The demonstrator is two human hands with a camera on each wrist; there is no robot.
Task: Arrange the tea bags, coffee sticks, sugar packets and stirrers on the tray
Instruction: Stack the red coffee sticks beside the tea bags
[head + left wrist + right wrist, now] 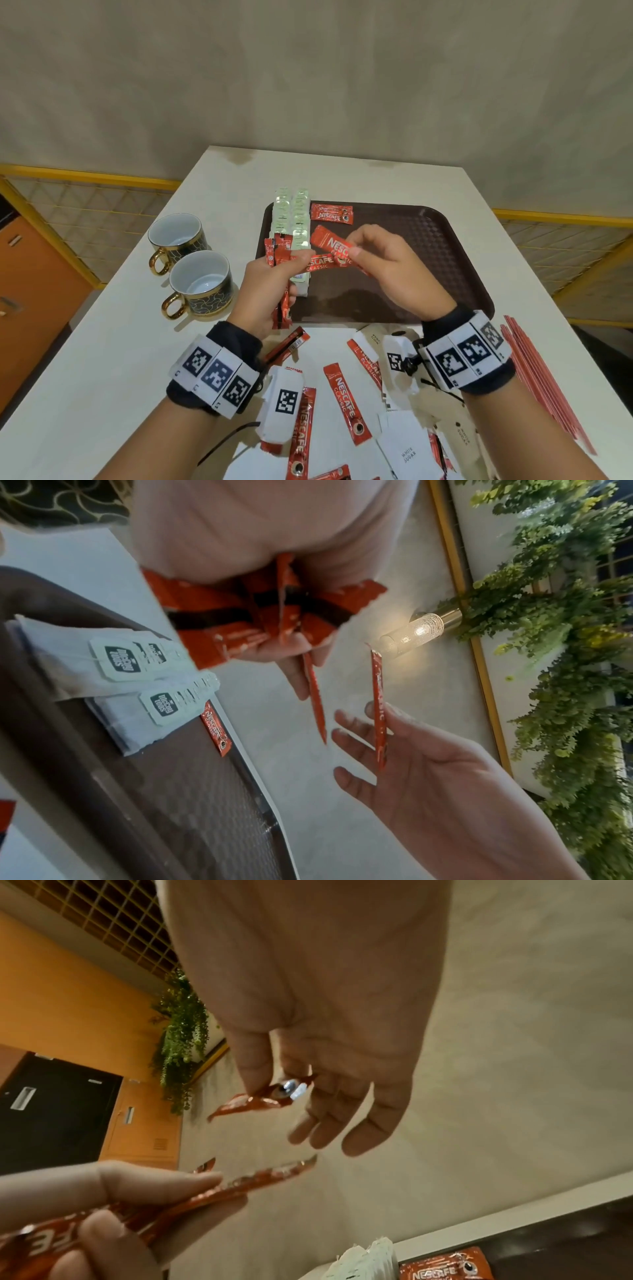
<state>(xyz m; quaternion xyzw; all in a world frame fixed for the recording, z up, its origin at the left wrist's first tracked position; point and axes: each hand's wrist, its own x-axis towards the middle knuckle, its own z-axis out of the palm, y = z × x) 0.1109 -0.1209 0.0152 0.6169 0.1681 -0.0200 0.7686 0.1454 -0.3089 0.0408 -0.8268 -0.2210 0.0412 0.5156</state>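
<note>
Our right hand (387, 270) pinches one red coffee stick (334, 244) between thumb and forefinger near its end, the other fingers loosely spread below it. The stick is a slim red sachet with white lettering and a small cup picture, held tilted above the tray. Our left hand (270, 291) grips a bunch of coffee sticks (279, 274), fingers curled round them; most stand upright in the fist, and one (317, 263) juts out sideways toward the right hand, pressed under the thumb. The two hands are close together, and the two sticks cross in the head view; we cannot tell whether they touch.

Below the hands lies a dark brown tray (442, 246) with a textured floor. Along its left side sit two rows of overlapping pale green tea bags (291, 219), with paper tags showing in the left wrist view. Just beside them, at the far edge, one coffee stick (331, 213) lies flat.

On the white table (137, 342), nearer us than the tray, more red coffee sticks (346, 401) and white sugar packets (404, 452) lie scattered. A bundle of thin red stirrers (544, 380) rests at the right. Two patterned cups (198, 284) with gold handles stand left of the tray.
</note>
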